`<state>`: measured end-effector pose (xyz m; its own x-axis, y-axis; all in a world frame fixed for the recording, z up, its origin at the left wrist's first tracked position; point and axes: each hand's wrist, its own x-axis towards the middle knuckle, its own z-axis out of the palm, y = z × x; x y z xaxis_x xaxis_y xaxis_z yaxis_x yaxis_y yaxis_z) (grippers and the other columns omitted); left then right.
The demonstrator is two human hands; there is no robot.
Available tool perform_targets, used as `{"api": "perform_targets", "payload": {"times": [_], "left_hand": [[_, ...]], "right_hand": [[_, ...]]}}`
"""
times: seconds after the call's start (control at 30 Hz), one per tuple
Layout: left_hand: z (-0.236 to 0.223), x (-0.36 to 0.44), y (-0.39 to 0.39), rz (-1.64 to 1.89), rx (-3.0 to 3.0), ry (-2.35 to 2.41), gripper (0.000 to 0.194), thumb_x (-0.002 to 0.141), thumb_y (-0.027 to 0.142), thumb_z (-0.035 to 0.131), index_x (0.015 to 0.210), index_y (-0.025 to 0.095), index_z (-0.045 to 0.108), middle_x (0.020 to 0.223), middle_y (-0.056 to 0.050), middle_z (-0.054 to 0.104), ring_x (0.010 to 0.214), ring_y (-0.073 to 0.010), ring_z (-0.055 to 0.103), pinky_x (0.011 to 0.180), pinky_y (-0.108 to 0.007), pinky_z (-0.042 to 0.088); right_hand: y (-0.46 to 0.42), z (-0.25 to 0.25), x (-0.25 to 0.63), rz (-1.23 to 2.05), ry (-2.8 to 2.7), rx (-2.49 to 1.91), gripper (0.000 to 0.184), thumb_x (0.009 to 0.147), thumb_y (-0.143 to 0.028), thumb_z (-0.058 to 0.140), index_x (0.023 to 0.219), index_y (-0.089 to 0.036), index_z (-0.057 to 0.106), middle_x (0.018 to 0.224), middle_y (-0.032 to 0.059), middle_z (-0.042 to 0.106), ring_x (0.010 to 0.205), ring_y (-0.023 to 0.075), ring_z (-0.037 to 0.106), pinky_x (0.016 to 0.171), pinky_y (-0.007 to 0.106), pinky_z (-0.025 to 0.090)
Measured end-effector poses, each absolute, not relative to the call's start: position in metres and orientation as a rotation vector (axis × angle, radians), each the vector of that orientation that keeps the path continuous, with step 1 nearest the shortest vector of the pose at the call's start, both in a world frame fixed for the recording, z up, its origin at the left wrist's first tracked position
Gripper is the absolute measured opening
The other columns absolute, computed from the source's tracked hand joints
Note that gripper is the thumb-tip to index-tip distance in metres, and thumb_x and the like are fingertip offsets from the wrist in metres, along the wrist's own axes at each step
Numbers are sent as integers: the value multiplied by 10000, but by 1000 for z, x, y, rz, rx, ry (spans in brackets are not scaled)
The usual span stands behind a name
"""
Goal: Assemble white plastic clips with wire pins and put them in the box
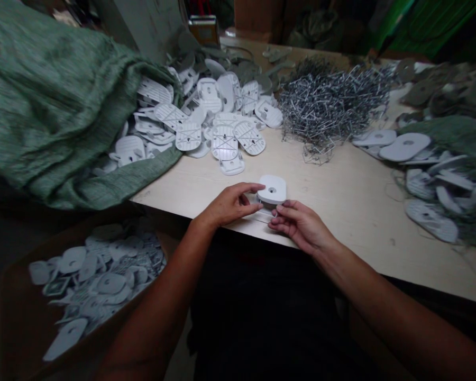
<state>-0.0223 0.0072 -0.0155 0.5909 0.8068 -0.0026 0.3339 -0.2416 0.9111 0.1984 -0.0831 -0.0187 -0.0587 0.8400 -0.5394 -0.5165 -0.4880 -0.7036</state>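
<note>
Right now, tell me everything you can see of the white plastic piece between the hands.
The white plastic piece is a smooth, matte plate with rounded corners and a small round hole in the middle of its upper face. It looks tilted and sits just above the tabletop, near its front edge, between the hands. The fingers of the left hand touch its left side, and those of the right hand reach its lower edge. A thin wire may lie beneath it, but it is too small to tell.
</note>
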Motion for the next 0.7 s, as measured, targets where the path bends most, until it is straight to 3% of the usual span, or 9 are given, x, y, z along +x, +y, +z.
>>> {"api": "perform_targets", "payload": {"times": [0.2,0.43,0.7], "left_hand": [[-11,-14,7,598,1882,919,470,850,316,844,1299,217,750,1219,-82,756,780,-129,653,697,-259,529],[-18,-7,10,647,1834,875,385,880,327,818,1232,195,736,1070,-52,748,797,-134,645,731,-266,512],[-31,-3,8,724,1903,873,381,842,209,806,1218,203,745,1150,-51,743,754,-103,633,727,-259,510]], "right_hand": [[-85,-19,209,1768,-316,-1175,302,796,-70,831,985,-186,626,934,47,768,752,156,753,827,319,705],[-80,-21,213,1761,-267,-1133,336,760,-49,826,976,-194,614,891,35,766,735,155,748,866,334,704],[-81,-22,218,1609,-273,-1168,444,739,-58,837,1073,-216,591,890,16,736,796,169,760,923,353,698]]}}
